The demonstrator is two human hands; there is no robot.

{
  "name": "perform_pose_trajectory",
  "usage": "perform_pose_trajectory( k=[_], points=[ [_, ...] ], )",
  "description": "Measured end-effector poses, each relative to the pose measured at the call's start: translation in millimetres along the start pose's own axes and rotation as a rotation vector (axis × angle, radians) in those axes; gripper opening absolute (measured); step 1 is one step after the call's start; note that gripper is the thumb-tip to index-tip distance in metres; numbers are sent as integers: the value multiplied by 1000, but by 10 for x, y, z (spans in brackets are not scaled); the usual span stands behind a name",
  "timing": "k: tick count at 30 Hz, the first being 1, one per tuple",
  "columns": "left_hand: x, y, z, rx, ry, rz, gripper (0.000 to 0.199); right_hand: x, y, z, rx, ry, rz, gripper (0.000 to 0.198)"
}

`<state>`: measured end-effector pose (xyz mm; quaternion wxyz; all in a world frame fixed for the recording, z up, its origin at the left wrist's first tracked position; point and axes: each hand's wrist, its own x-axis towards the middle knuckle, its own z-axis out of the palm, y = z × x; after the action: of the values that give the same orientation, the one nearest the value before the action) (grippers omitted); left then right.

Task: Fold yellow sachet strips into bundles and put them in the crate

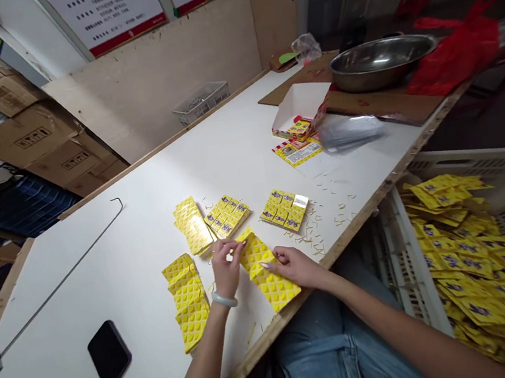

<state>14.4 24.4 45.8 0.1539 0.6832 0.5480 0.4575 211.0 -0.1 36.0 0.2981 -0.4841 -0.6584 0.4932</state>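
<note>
A long yellow sheet of joined sachets point(267, 273) lies at the near edge of the white table point(146, 226). My left hand point(226, 270), with a pale bangle on its wrist, pinches the sheet's far end. Fingers of my right hand point(292, 265) press on the sheet's middle from the right. Left of my hands lies another yellow strip point(187, 300). Beyond them sit a folded yellow strip point(192, 226) and two blocks of small yellow and blue packets point(227, 215) point(285, 209). Paper scraps point(325, 223) are scattered near the right block.
A black phone point(109, 355) and a long metal hook rod point(57, 286) lie at the left. An open carton point(301, 112), a printed pack point(298, 151), clear bags point(349, 133) and a steel bowl point(382, 61) stand far right. A white crate point(474, 162) beside my knees holds several yellow sheets.
</note>
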Motion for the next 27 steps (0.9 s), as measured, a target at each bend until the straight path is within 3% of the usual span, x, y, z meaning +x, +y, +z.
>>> perform_pose_trajectory(
  k=[3, 5, 7, 10, 12, 17, 22, 27],
  points=[
    [-151, -205, 310, 25, -168, 13, 20, -39, 132, -96, -517, 109, 52, 36],
    [-208, -318, 396, 76, -198, 33, 26, -37, 159, -168, -756, 168, 61, 32],
    [-226, -383, 423, 105, -190, 45, 20, 12, 142, -193, -871, 232, -59, 31],
    [-219, -409, 431, 104, -159, 61, 9, 179, 123, -135, -823, 203, -366, 37],
    [-217, -408, 442, 103, -144, 80, 6, 319, 151, -74, -720, 134, -457, 37],
    [-241, -422, 469, 120, -155, 102, 5, 534, 271, -34, -590, 86, -464, 19],
    [-247, -426, 468, 145, -159, 124, 7, 556, 303, -65, -512, 77, -491, 19],
    [-236, -387, 458, 200, -167, 178, 8, 626, 301, 33, -430, 180, -296, 15]
  ],
)
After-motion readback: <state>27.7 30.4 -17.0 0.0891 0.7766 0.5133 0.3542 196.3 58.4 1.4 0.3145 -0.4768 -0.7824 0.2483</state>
